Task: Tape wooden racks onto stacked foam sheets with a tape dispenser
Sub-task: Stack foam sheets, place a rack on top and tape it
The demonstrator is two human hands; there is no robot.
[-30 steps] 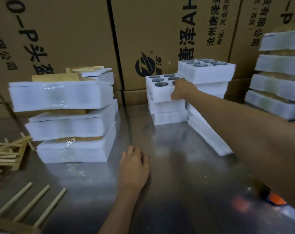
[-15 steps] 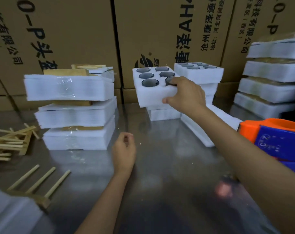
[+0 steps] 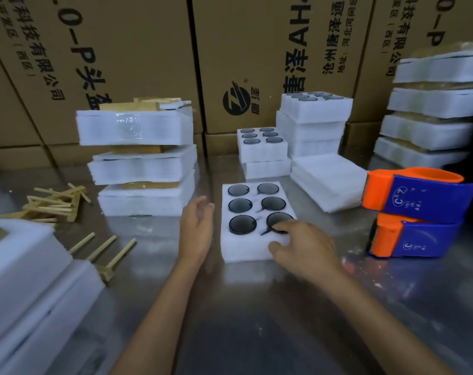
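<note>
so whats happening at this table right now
A person is setting a foam block with six round dark inserts down on the metal table. The right hand rests on its near right corner, fingertips at one insert; the left hand is open beside its left edge. Two orange and blue tape dispensers sit untouched to the right, loose wooden racks to the left.

Near me the worktop lies bare, room to pass. My foam block sits between taped stacks far left and two tape dispensers right; wooden racks clutter the left.
</note>
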